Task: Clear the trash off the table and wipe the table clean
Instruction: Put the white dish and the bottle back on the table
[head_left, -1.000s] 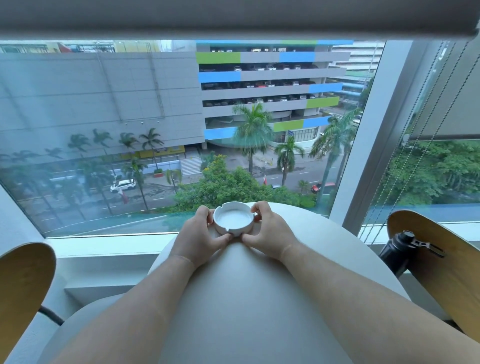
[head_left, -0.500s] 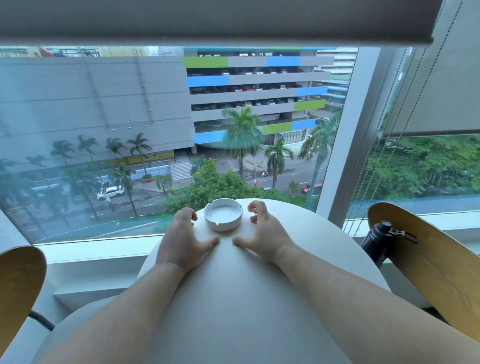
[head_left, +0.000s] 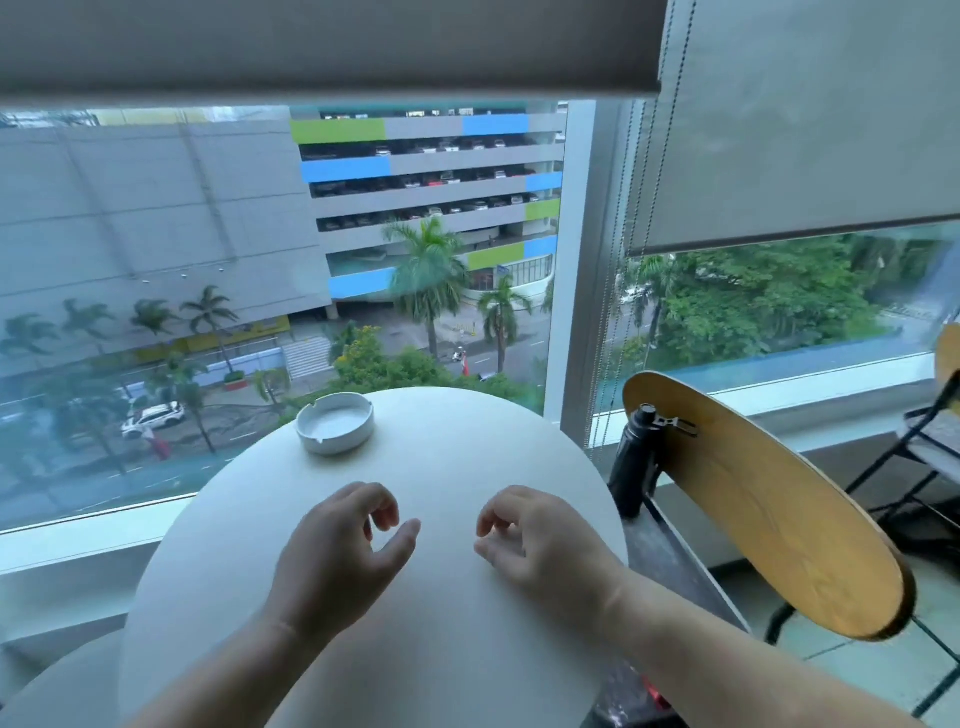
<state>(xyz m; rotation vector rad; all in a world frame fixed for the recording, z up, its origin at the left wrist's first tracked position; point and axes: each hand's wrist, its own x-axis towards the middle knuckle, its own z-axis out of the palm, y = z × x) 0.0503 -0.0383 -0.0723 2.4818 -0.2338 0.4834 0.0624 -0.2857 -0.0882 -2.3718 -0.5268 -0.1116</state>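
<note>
A round white table (head_left: 467, 447) stands against the window. A white ashtray (head_left: 335, 422) sits near its far left edge and looks empty inside. My left hand (head_left: 343, 545) hovers over the middle of the table with its fingers loosely curled and nothing in them. My right hand (head_left: 540, 543) hangs beside it, also loosely curled and holding nothing. Both hands are well short of the ashtray, with bare tabletop between.
A wooden chair back (head_left: 769, 509) curves close to the table's right side, with a black bottle (head_left: 636, 457) standing between them. A folding chair frame (head_left: 914, 452) is at far right. The window glass (head_left: 208, 312) and blind cords (head_left: 618, 291) lie straight behind the table.
Both hands let go of the ashtray and drew back toward me to the table's middle. The ashtray stays at the far edge. My view swung right.
</note>
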